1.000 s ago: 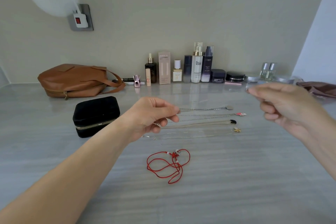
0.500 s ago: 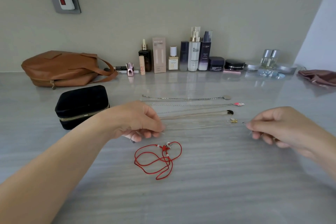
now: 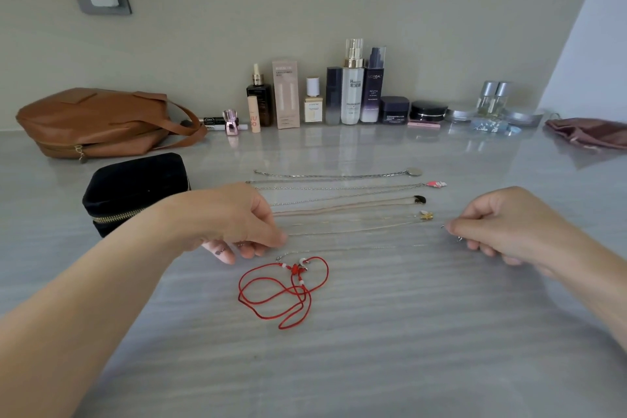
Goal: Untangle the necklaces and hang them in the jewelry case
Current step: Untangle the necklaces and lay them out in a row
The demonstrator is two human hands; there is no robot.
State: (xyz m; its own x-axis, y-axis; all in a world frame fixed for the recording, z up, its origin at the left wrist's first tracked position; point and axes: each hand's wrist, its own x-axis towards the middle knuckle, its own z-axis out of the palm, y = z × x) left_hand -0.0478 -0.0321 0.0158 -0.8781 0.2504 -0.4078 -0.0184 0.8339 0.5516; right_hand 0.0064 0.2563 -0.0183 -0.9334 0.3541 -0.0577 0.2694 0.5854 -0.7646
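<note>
Stretching a thin pale chain (image 3: 353, 230) flat on the grey streaked desk (image 3: 373, 349), the left hand (image 3: 234, 224) pinches one end and the right hand (image 3: 502, 224) the other, fingers of both closed to a tight pinch. Beyond the fingers lie 4 straightened necklaces in parallel rows (image 3: 339, 190); nearer than the left fingers sits a looped red cord necklace (image 3: 288, 292), not yet untangled. The black zipped jewelry case (image 3: 132, 187) stands shut, behind the left wrist. Laying this chain down well likely means lowering both ends together, keeping it taut and parallel, apart from its neighbours.
</note>
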